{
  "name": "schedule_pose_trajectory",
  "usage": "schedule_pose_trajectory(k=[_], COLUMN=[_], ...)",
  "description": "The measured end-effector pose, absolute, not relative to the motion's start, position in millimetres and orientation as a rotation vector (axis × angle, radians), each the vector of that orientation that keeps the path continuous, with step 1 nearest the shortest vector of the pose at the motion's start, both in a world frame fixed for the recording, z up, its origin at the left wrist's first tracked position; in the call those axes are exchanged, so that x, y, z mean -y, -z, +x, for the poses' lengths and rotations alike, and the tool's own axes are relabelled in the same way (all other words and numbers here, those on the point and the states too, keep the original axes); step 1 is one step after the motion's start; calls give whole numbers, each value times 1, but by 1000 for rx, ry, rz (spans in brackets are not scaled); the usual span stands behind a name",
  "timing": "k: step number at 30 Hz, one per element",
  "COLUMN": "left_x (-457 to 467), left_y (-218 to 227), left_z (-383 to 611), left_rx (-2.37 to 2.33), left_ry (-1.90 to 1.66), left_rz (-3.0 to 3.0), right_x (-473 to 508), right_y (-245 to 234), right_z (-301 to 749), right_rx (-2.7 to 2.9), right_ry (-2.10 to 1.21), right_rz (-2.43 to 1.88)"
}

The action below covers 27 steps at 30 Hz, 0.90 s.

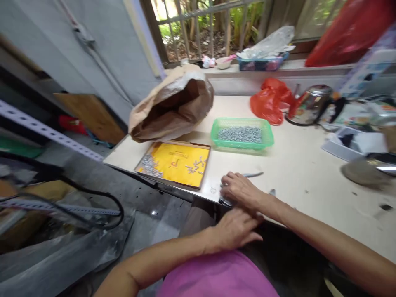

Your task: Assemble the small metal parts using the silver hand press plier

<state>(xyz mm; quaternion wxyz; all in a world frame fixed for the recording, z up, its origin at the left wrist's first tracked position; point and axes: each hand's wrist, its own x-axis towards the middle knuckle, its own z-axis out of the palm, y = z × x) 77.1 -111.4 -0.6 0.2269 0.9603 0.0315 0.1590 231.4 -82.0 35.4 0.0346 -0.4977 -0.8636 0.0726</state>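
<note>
My right hand [239, 189] rests at the table's front edge with its fingers curled downward. A small dark and metallic piece [225, 201] shows under its fingertips; what the fingers close on is mostly hidden. Just past the knuckles lies a thin grey curved tool [253, 175], partly covered by the hand. My left hand [235, 228] is lower, by the table edge and my lap, crossing below the right wrist with fingers stretched apart. To the left, a shallow yellow-bottomed tray [173, 178] bears a heap of grey metal pins [150, 165] and several small loose pieces [196, 166].
A green plastic basket [242, 145] full of grey metal pins stands behind the hands. An open brown paper bag [173, 107] leans behind the tray. A red plastic bag [270, 101], a metal kettle [314, 103] and a white box [343, 144] are at the back right.
</note>
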Motion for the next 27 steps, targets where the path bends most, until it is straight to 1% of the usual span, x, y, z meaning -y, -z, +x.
schedule_pose_trajectory(k=[2, 4, 6, 8, 10, 12, 15, 17, 18, 22, 25, 27], left_x=[107, 87, 50, 2, -47, -87, -119, -129, -134, -157, -155, -135], left_y=[-5, -13, -23, -35, -44, -51, -53, -51, -49, -42, -51, -64], left_z=[48, 14, -22, -56, -83, -100, -107, -107, -107, -110, -103, -86], left_rx=[-31, -207, -627, -1187, -1651, -1875, -1973, -1983, -1946, -1858, -1770, -1757], left_ry=[-444, -456, -468, -469, -383, -224, -18, 1, -13, -122, -266, -381], left_rz=[2680, 2739, 2783, 2748, 2658, 2578, 2506, 2498, 2515, 2506, 2488, 2400], right_x=[83, 82, 81, 80, 77, 65, 29, -1, -15, -30, 7, 47], right_y=[-24, -8, 6, 12, 3, -17, -57, -76, -82, -81, -70, -61], right_z=[220, 216, 216, 218, 222, 232, 259, 285, 300, 339, 327, 308], right_rx=[2707, 2696, 2624, 2472, 2242, 1984, 1630, 1456, 1456, 1683, 1727, 1801], right_ry=[-162, -129, -174, -285, -373, -325, -54, 80, 99, 30, -18, -132], right_rz=[-1465, -1412, -1339, -1260, -1234, -1285, -1493, -1639, -1684, -1896, -1882, -1837])
